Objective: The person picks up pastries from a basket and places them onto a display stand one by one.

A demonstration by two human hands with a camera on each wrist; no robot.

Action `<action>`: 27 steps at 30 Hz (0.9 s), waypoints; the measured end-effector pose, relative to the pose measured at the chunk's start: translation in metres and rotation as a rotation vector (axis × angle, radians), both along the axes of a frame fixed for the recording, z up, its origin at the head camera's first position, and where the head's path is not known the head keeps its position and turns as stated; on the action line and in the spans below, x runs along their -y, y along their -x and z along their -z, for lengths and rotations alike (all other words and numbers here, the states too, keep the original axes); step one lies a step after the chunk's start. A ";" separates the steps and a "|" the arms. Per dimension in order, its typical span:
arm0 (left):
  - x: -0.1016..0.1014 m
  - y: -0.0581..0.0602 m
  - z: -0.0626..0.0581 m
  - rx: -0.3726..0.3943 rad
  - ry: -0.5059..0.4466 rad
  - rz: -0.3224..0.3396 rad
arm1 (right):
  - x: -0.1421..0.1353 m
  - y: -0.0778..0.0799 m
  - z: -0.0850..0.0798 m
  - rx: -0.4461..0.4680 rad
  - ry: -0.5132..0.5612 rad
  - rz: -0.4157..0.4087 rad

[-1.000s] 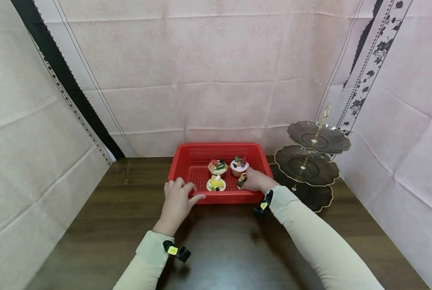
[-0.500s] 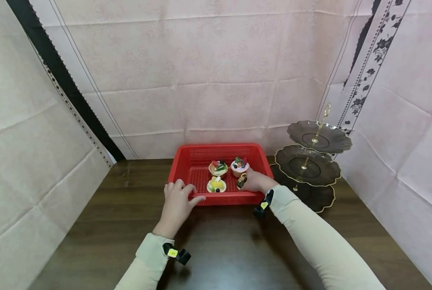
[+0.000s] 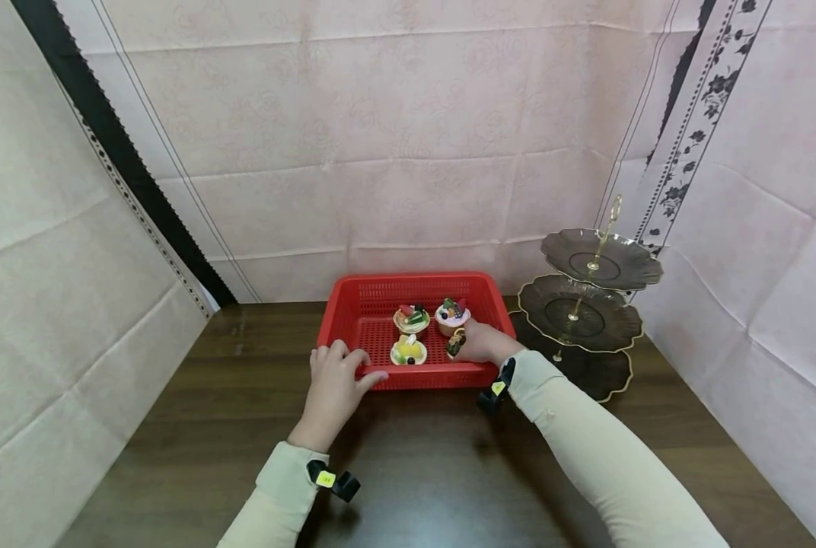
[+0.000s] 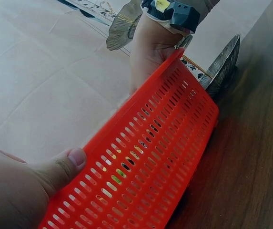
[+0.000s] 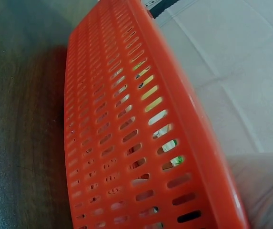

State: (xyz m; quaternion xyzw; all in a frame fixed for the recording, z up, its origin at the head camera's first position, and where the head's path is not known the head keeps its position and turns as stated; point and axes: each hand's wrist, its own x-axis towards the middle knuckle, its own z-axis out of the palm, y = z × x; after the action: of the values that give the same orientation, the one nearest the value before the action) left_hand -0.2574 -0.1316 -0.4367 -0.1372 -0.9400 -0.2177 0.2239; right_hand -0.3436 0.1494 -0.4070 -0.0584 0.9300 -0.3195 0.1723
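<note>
A red plastic basket (image 3: 435, 375) with slotted walls stands on the table. My left hand (image 3: 331, 392) grips its front-left rim, and the left wrist view shows the thumb (image 4: 62, 168) against the outer wall. Reaching over the front-right rim, my right hand (image 3: 486, 342) holds a small cupcake with a dark topping (image 3: 455, 344) inside the basket; its fingertips are partly hidden. Beside it are a yellow-topped cupcake (image 3: 409, 350), one with red and green fruit (image 3: 411, 317) and one with white cream and berries (image 3: 453, 311). From the right wrist, the basket wall (image 5: 103, 138) hides most of the cupcakes.
A three-tier dark stand with gold scalloped edges (image 3: 579, 306) stands right of the basket, close to my right forearm. Pale cloth (image 3: 408, 152) hangs behind and at both sides of the brown wooden table (image 3: 422, 472).
The view has shifted very slightly. Both hands keep their places, the left at the basket rim and the right at the dark-topped cupcake.
</note>
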 end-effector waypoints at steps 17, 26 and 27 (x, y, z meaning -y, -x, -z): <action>0.002 0.000 0.000 0.020 0.002 -0.011 | 0.006 0.016 -0.001 -0.011 0.099 0.220; 0.000 0.000 0.000 0.005 -0.002 0.000 | 0.007 0.018 -0.001 0.019 0.037 0.205; 0.000 0.000 0.000 0.002 -0.001 0.000 | 0.008 0.017 0.000 0.022 0.023 0.192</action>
State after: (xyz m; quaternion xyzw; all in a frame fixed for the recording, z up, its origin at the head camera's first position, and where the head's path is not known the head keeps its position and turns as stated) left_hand -0.2575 -0.1314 -0.4371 -0.1368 -0.9402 -0.2182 0.2228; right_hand -0.3605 0.1419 -0.4070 0.0327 0.9256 -0.3459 0.1502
